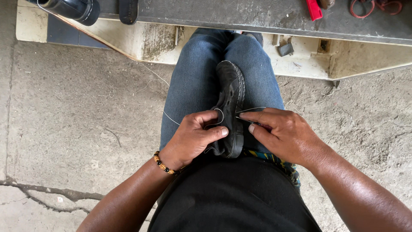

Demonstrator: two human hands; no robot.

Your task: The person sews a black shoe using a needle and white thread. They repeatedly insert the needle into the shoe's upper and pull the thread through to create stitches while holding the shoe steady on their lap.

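The left hand (193, 137) curls its fingers shut around the near end of a small black shoe (229, 111) — it lies sole-edge up on the person's jeans (193, 81) — while the right hand (283, 133) pinches a pale thread (251, 108) between thumb and forefinger against the sole's rim. A beaded bracelet (164, 164) (orange and black) circles the left wrist, and cracked concrete floor (77, 116) spreads around the legs.
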